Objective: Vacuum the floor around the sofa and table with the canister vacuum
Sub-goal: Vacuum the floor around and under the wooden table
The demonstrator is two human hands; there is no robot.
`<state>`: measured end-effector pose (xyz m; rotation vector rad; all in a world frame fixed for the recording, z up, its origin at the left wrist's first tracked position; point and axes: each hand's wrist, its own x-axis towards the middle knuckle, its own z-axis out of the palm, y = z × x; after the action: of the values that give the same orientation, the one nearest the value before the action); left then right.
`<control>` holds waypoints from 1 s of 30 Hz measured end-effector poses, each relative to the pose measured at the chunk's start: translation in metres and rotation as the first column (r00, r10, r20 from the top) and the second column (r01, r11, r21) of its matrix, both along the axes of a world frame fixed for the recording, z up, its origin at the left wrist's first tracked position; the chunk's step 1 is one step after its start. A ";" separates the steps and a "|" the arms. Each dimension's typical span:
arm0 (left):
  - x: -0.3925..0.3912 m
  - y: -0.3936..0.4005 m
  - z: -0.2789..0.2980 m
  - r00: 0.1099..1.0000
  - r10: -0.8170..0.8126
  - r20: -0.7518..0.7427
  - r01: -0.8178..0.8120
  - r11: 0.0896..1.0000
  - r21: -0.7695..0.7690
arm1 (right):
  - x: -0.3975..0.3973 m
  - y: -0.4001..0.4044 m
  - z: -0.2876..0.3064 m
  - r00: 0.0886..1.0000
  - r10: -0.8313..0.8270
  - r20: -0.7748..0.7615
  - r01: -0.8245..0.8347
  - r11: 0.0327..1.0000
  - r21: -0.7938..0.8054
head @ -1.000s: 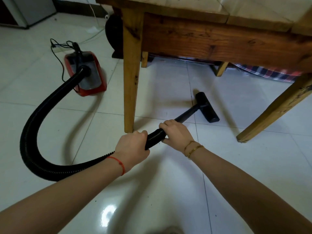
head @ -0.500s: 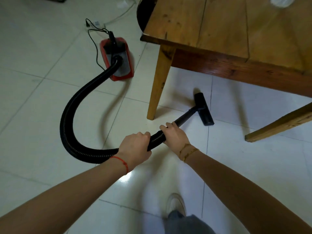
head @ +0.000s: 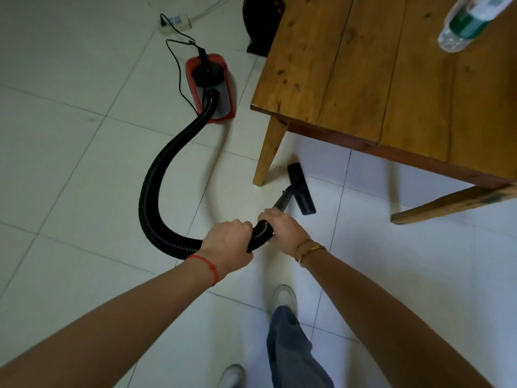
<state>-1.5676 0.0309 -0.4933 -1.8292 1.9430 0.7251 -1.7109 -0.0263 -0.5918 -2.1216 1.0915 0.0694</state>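
A red canister vacuum (head: 210, 88) sits on the white tiled floor left of the wooden table (head: 391, 79). Its black ribbed hose (head: 156, 191) curves down from the canister and round to my hands. My left hand (head: 228, 242) grips the hose end, and my right hand (head: 282, 226) grips it just ahead, where the short black wand begins. The black floor nozzle (head: 302, 189) lies on the tiles beside the table's near leg (head: 268, 155), just outside the table edge.
A white power strip (head: 176, 22) with the vacuum's black cord lies at the back. A dark round object (head: 260, 21) stands behind the table corner. A plastic bottle (head: 470, 21) lies on the tabletop. A slanted wooden leg (head: 453, 203) reaches right. My feet (head: 285, 298) stand below.
The view has risen from under the table to above its top. The nozzle has been drawn back from beneath the table to beside the near leg. Both hands keep their hold.
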 end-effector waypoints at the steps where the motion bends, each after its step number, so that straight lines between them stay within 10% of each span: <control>1: 0.001 0.000 0.006 1.000 -0.006 0.006 0.006 1.000 0.008 | 0.002 0.001 0.005 1.000 0.000 0.008 0.000 1.000 0.017; 30: -0.013 -0.094 -0.003 0.986 0.128 -0.104 -0.122 0.991 0.060 | -0.013 -0.106 0.007 0.993 0.105 -0.045 -0.101 0.992 0.077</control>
<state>-1.5811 -0.0628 -0.4961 -1.9296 1.8674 0.9245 -1.7235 -0.1323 -0.5850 -2.1175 0.9919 0.2094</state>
